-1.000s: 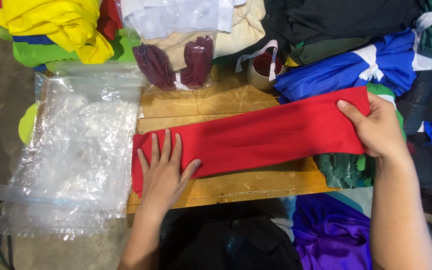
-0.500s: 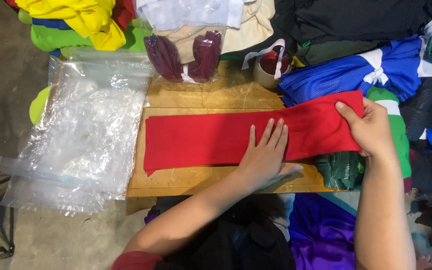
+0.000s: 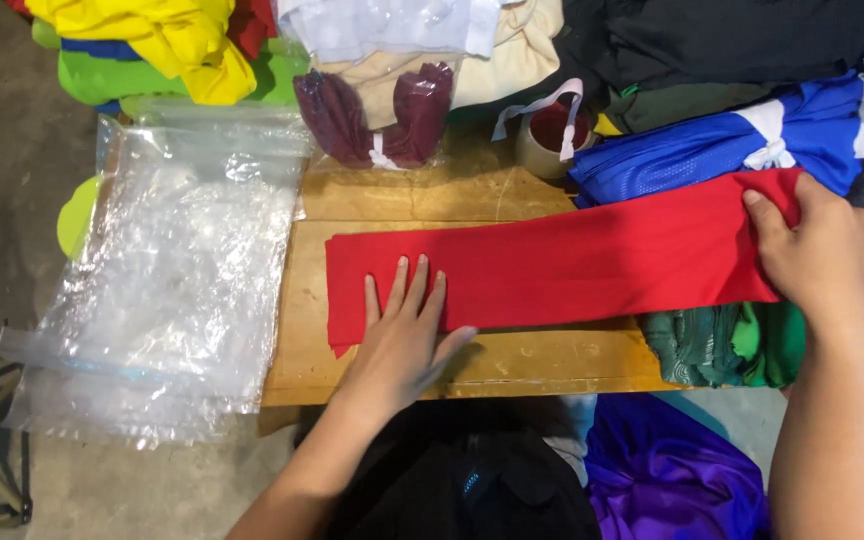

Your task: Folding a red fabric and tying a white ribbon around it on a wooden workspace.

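One wooden board [image 3: 472, 345] at centre, one long red cloth [image 3: 572, 265] stretched flat across it. Stack of clear plastic bags [image 3: 167, 270] beside board's left edge. One blue garment [image 3: 712, 150] behind cloth. One maroon item in clear packet [image 3: 377, 115] at board's far edge. Left hand [image 3: 402, 335] open flat, fingers spread, pressing cloth's left end. Right hand [image 3: 817, 250] curled, gripping cloth's right end.

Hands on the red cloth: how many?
2. Left hand lies flat on the red cloth near its left end, on the wooden board. Right hand grips its right end, over the blue fabric. No others visible.
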